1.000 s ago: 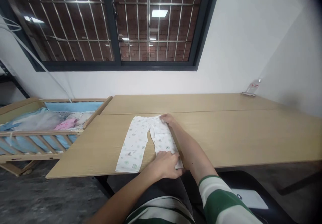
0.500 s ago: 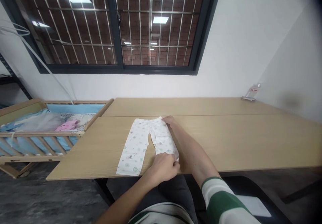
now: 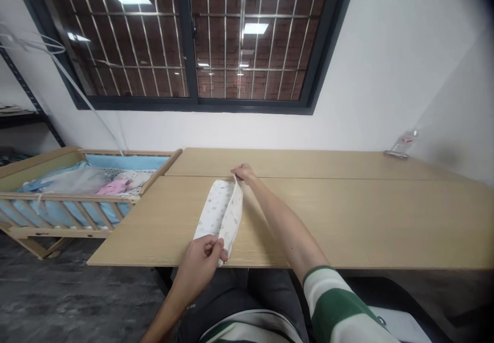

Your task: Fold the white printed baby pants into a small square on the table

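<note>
A pair of small white baby pants (image 3: 216, 206) with a tiny print lies near the front left of the wooden table (image 3: 328, 219). One leg is lifted and folded over the other, its edge raised off the lower layer. My right hand (image 3: 243, 172) pinches the waistband corner at the far end. At the near end, my left hand (image 3: 206, 255) pinches the leg's hem between thumb and fingers, close to the table's front edge. Part of the lower leg is hidden behind my left hand.
Left of the table stands a wooden crib (image 3: 104, 196) with blue lining, bedding and a pink cloth (image 3: 115, 186). A clear bottle-like object (image 3: 403, 145) sits at the back right corner. A barred window (image 3: 247, 44) is in the wall behind.
Both hands have moved left, carrying the right leg of the pants over the left one. The pants, spread flat before, are now folded roughly in half lengthwise.
</note>
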Motion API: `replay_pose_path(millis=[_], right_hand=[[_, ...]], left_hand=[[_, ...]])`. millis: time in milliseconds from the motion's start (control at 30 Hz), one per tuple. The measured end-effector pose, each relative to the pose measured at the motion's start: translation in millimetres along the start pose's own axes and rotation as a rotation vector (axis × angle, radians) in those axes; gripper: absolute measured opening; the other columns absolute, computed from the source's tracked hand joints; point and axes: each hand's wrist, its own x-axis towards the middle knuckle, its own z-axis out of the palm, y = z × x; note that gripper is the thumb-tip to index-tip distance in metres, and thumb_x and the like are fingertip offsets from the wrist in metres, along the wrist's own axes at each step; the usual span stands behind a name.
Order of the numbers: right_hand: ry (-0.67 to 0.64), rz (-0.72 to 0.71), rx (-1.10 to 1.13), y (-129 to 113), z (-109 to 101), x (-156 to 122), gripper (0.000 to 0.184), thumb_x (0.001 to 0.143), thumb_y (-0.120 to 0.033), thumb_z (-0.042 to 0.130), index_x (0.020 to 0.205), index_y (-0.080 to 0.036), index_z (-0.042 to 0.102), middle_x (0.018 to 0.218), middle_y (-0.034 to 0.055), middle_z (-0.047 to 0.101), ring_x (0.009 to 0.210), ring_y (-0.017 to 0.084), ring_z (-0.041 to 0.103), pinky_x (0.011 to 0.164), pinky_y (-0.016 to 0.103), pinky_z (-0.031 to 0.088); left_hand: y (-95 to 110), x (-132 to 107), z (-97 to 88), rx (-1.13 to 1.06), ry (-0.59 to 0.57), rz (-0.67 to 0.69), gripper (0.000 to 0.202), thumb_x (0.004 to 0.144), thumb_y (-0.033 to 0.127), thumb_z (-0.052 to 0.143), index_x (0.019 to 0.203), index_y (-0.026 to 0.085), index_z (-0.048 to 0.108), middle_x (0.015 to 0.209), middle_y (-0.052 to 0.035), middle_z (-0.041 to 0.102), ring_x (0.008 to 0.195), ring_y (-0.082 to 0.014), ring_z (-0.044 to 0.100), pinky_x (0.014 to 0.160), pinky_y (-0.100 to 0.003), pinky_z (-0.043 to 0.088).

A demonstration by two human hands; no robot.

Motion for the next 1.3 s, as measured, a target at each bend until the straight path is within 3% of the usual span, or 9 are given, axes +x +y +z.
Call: replay_pose_path(millis=[200,433,667,800,900,1000,1067,1200,1300], right_hand=[[0.023,-0.019,-0.181,-4.7,52.6,-1.0,0.011,0.070,-0.012,0.068,0.070,-0.018,0.059,0.071,0.0023,0.064,0.069,0.015,0.062,0.057,0.020,0.043],[0.009,-0.025,-0.304,1.5,88.9,-5.8,0.014,0.072,-0.013,0.066,0.085,-0.019,0.064,0.094,0.0084,0.071,0.090,0.021,0.067,0.072,0.025,0.049],[-0.025,-0.081,-0.362,7.1,95.3,-24.9,0.011,0.089,-0.023,0.056,0.096,-0.019,0.063,0.099,0.0096,0.072,0.094,0.021,0.067,0.079,0.028,0.049],[-0.082,-0.197,-0.379,1.2,85.2,-44.2,0.020,0.096,-0.030,0.051,0.108,-0.019,0.062,0.110,0.0109,0.071,0.105,0.022,0.065,0.088,0.030,0.048],[-0.242,-0.425,-0.364,-2.9,76.3,-78.2,0.037,0.097,-0.038,0.055,0.128,-0.019,0.058,0.133,0.0122,0.063,0.121,0.024,0.059,0.102,0.034,0.044],[-0.597,-0.782,-0.345,-2.7,66.0,-130.6,0.060,0.099,-0.051,0.051,0.149,-0.020,0.045,0.156,0.0125,0.043,0.144,0.026,0.040,0.118,0.037,0.030],[-0.833,-0.905,-0.353,1.4,58.9,-167.5,0.061,0.101,-0.054,0.046,0.154,-0.027,0.040,0.164,0.0044,0.032,0.153,0.024,0.023,0.124,0.037,0.019],[-1.033,-0.913,-0.391,17.4,48.0,-215.4,0.060,0.104,-0.052,0.038,0.159,-0.028,0.032,0.167,0.0012,0.019,0.155,0.020,0.013,0.125,0.034,0.012],[-1.029,-0.881,-0.470,28.9,43.5,-215.1,0.061,0.104,-0.056,0.034,0.159,-0.029,0.030,0.167,0.0024,0.017,0.156,0.019,0.012,0.126,0.036,0.007]], left_hand=[[-27.0,-14.0,-30.6,0.342,0.110,-0.083,0.045,0.094,0.050,0.042,0.062,0.023,0.058,0.062,-0.0012,0.071,0.061,-0.0191,0.065,0.061,-0.028,0.038],[-42.1,-19.5,-37.6,0.491,0.095,-0.169,0.042,0.097,0.040,0.038,0.061,0.023,0.054,0.063,-0.0012,0.070,0.066,-0.0193,0.066,0.066,-0.028,0.037],[-49.3,-22.6,-32.6,0.923,0.161,-0.203,0.036,0.097,0.034,0.038,0.071,0.022,0.058,0.072,-0.0072,0.071,0.073,-0.0254,0.067,0.062,-0.031,0.036],[-49.4,-37.4,-23.5,1.147,0.378,0.052,0.036,0.098,0.040,0.042,0.077,0.022,0.064,0.078,-0.0121,0.069,0.081,-0.0291,0.065,0.070,-0.037,0.044],[-49.5,-48.7,-5.9,1.108,0.425,0.298,0.030,0.097,0.041,0.047,0.094,0.022,0.069,0.093,-0.0125,0.071,0.087,-0.0280,0.065,0.076,-0.039,0.048],[-57.2,-54.6,17.6,1.067,0.420,0.470,0.041,0.095,0.039,0.050,0.127,0.017,0.062,0.129,-0.0164,0.066,0.118,-0.0314,0.061,0.093,-0.041,0.050],[-67.3,-56.5,31.1,1.091,0.430,0.508,0.052,0.094,0.040,0.051,0.139,0.015,0.055,0.144,-0.0180,0.056,0.136,-0.0347,0.050,0.104,-0.045,0.046],[-87.5,-60.2,44.0,1.166,0.410,0.471,0.050,0.092,0.041,0.054,0.136,0.017,0.061,0.141,-0.0180,0.060,0.139,-0.0402,0.047,0.109,-0.053,0.043],[-92.1,-62.8,44.9,1.166,0.391,0.435,0.051,0.092,0.036,0.054,0.140,0.020,0.059,0.144,-0.0177,0.057,0.139,-0.0413,0.046,0.109,-0.056,0.043]])
